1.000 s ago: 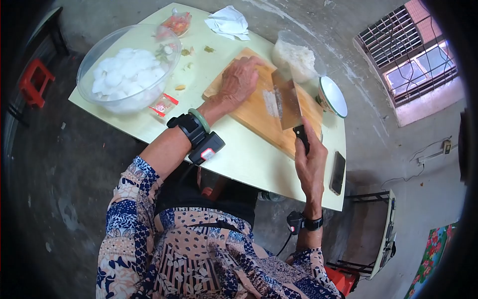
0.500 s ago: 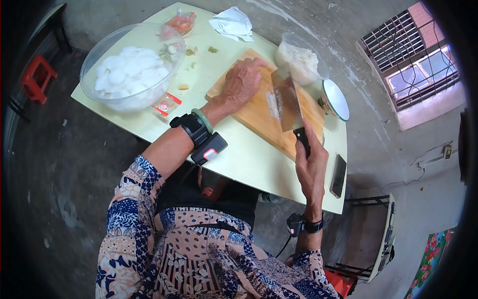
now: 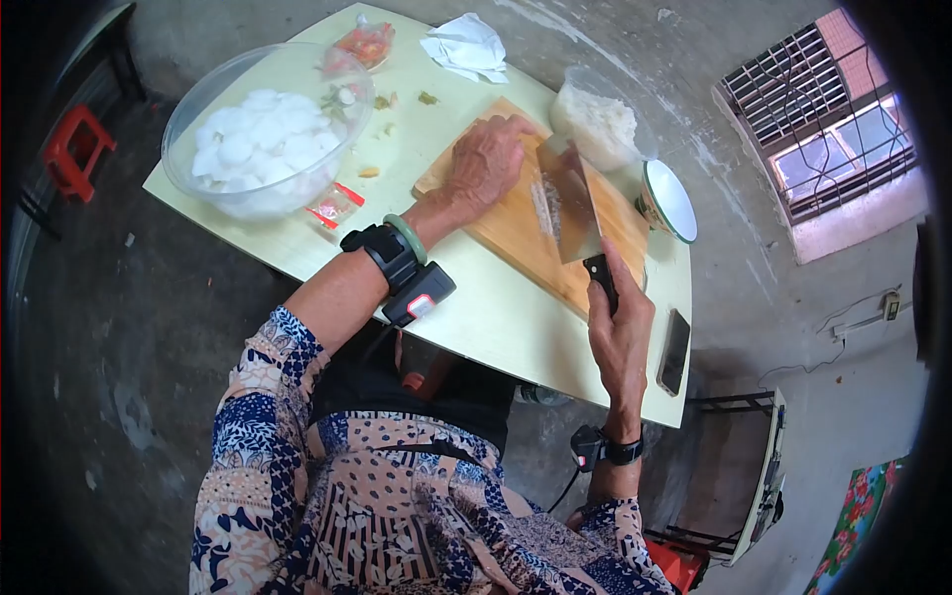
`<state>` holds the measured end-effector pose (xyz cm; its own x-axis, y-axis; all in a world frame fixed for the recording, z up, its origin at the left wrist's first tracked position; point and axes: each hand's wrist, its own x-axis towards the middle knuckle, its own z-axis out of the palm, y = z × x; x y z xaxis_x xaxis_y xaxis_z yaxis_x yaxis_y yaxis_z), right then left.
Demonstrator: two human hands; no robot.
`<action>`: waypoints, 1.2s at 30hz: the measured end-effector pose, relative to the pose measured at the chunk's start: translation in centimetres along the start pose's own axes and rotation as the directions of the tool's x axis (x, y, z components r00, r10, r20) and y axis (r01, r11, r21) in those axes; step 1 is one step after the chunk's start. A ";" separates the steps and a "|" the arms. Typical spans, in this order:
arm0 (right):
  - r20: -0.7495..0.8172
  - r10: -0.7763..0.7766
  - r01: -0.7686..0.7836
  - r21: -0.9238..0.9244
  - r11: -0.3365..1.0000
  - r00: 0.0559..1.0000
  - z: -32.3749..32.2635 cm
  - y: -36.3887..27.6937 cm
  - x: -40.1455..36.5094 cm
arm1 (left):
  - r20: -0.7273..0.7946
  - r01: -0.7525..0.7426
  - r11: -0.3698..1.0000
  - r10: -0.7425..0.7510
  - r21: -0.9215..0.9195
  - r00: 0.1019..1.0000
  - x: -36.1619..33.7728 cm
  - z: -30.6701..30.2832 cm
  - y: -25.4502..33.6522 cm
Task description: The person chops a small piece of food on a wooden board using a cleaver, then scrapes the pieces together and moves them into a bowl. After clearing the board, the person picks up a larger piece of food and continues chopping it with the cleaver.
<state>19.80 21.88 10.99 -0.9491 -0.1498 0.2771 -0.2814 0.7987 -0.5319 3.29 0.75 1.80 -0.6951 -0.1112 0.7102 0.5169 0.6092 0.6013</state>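
Note:
My right hand (image 3: 623, 322) grips the black handle of a cleaver (image 3: 575, 203), its broad blade tilted over the wooden cutting board (image 3: 516, 253). White shredded bits (image 3: 545, 206) lie on the board along the blade's left side. My left hand (image 3: 488, 159) rests on the board's upper left part with its fingers curled down, close to the blade's far end. Whatever is beneath those fingers is hidden. Beyond the board is a clear container (image 3: 598, 119) full of white shreds.
A large clear bowl (image 3: 169, 149) of white pieces stands at the table's left. Around it are a red-edged packet (image 3: 335, 205), a bag with reddish contents (image 3: 367, 45) and scraps (image 3: 426, 98). White paper (image 3: 466, 48) lies behind; a white bowl (image 3: 669, 201) and phone (image 3: 674, 350) are on the right.
The view has shifted very slightly. Both hands and the cleaver keep nearly the same place on the board.

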 end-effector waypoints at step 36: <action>-0.037 0.031 -0.032 -0.018 0.999 0.999 -0.7 1.3 0.3 | 0.043 0.021 1.000 -0.021 -0.001 0.999 0.1 0.2 -0.1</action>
<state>19.20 23.28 10.90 -0.9515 -0.1037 0.2896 -0.2487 0.8136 -0.5256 3.06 0.83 1.70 -0.7268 -0.0896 0.6810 0.5029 0.6059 0.6164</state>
